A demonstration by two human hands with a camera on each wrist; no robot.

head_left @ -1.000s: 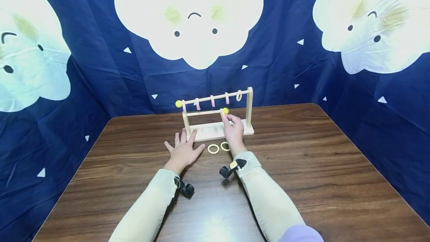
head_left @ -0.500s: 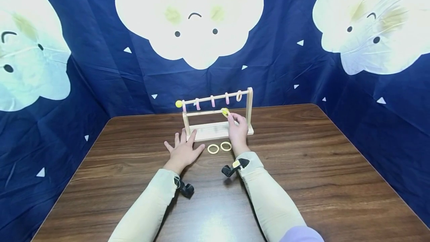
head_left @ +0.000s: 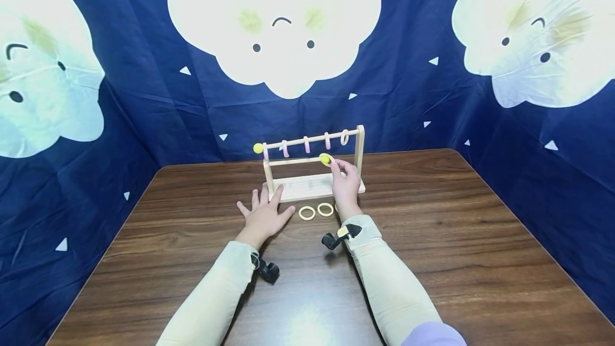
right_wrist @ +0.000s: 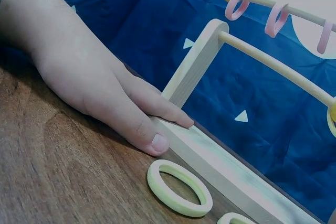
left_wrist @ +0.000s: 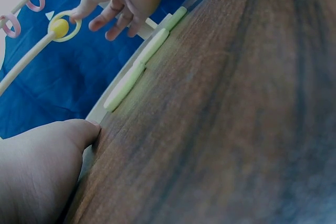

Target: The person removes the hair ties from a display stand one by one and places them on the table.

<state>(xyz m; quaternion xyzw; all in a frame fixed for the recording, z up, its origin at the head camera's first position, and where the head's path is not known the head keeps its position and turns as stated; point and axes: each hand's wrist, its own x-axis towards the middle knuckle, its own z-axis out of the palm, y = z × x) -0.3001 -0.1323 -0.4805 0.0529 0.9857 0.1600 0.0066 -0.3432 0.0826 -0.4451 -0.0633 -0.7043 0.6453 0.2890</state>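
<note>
Right grip [head_left: 347, 185] pinches a slim pale-yellow ring [left_wrist: 67, 39] around a yellow ball [left_wrist: 60, 28]; left grip [head_left: 261, 220] lies spread.

No text, label, brand, number or sign can be read — in any view.

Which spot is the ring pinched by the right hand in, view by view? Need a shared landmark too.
Head: ring just right of picture centre, at the fingertips of the right hand.
Left wrist: ring at upper left, at the right hand's fingertip.
Right wrist: ring at the right edge, partly cut off.
Shared landmark: the yellow ball on the end of the lower rod, right by the ring.
</note>
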